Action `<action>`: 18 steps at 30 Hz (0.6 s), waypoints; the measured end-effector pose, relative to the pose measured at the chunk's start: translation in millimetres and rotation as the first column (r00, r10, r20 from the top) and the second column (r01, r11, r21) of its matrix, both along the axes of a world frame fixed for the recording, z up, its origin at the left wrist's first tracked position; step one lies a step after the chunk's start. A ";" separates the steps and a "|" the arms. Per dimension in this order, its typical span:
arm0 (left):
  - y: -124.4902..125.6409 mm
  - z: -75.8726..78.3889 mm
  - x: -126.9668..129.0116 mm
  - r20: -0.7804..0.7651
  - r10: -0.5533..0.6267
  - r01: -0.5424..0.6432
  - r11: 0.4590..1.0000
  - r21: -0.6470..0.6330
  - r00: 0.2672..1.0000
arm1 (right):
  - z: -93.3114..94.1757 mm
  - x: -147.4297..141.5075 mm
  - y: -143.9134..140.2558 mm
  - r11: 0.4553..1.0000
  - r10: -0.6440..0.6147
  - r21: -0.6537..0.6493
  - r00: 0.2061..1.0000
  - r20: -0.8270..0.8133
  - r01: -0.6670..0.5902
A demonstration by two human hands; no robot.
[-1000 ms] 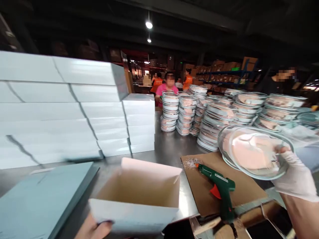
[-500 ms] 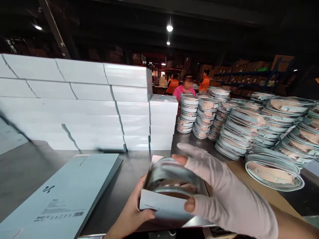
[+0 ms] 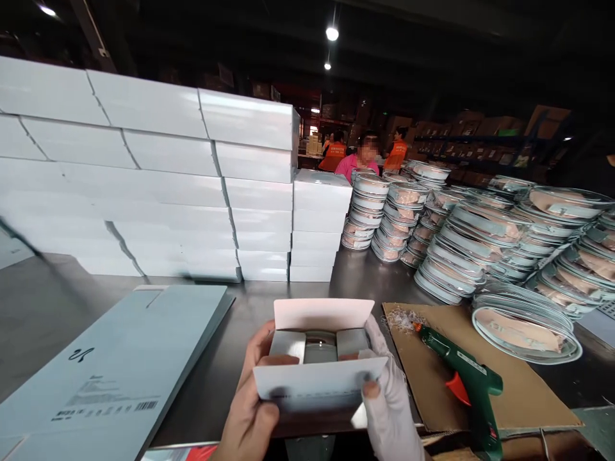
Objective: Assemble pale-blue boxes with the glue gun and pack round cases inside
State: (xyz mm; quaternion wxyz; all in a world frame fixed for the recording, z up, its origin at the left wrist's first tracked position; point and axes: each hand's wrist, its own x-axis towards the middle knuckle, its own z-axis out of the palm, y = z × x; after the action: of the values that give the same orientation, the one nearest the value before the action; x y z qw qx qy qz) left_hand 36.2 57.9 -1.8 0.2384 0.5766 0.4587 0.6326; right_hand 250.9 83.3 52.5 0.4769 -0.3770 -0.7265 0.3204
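Two hands close on one small white carton point(image 3: 319, 358) at the lower middle of the frame: the bare left hand point(image 3: 250, 410) wraps its left end with the thumb pressed on the front flap, and the gloved right hand point(image 3: 391, 403) clamps the right end, its fingers point(image 3: 371, 388) pinching that same flap. The carton sits between the two hands, equally near each, its long axis running left to right across the view — its mouth opens upward, the rear flap standing up and two side flaps folded in over a glass container point(image 3: 320, 346) inside. Out from there, a flat blue-grey box blank point(image 3: 115, 365) lies on the steel tabletop point(image 3: 250, 307) at lower left, and a green glue gun point(image 3: 464, 374) rests on a cardboard sheet point(image 3: 523, 397) at lower right. Stacked white boxes point(image 3: 158, 186) fill the left — stacks of lidded glass dishes point(image 3: 461, 230) the right. People in orange and pink stand far behind.
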 end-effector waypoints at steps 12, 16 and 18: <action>0.6 45.6 -22.3 -0.110 -0.074 0.022 0.909 -0.416 0.991 | 12.3 108.9 8.0 0.787 -0.550 0.025 0.682 0.482 0.617; 4.3 41.1 -43.7 -0.194 -0.211 0.113 0.899 -0.423 0.958 | 1.6 194.9 23.5 0.508 -0.493 -0.150 0.429 0.757 0.848; 10.3 40.7 -51.7 -0.263 -0.264 0.130 0.890 -0.438 0.928 | -7.6 212.0 23.2 0.481 -0.443 -0.306 0.529 0.724 0.822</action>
State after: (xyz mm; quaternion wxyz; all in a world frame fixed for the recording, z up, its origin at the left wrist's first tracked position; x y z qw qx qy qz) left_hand -15.5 68.2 39.0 0.3421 0.6506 0.5522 0.3933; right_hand 463.0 106.4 44.9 0.1783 -0.8377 -0.4748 0.2028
